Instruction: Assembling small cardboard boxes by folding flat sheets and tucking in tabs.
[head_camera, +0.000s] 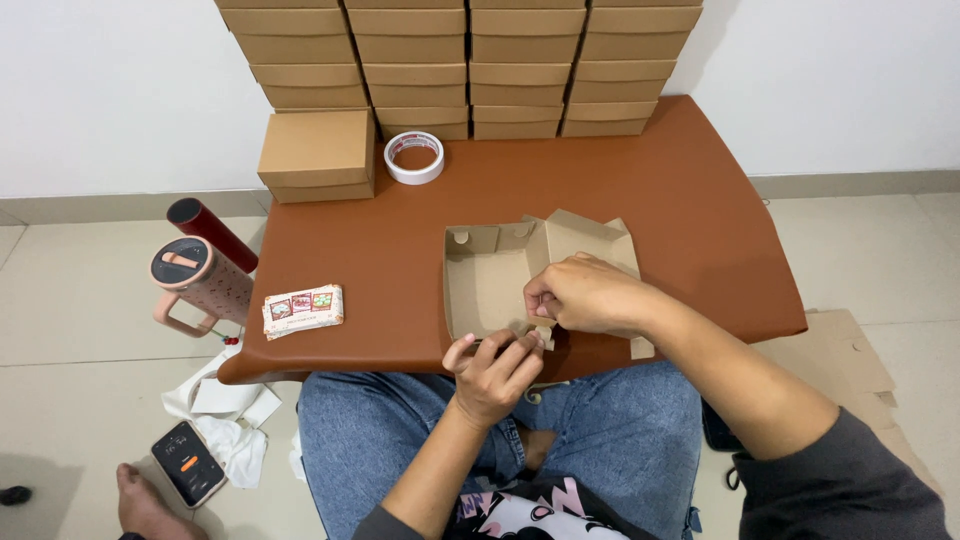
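Half-folded box (490, 280) between tape roll (414, 157), hands

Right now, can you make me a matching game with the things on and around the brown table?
Things:
1. roll of tape
2. half-folded cardboard box
3. phone
4. pink tumbler

Places:
A. on the floor, on white cloth, by a bare foot
B. under both hands at the table's near edge
C. on the floor beside the table's left edge
D. on the table next to a closed box

Pairs: 1-D, 2-B, 3-A, 4-C
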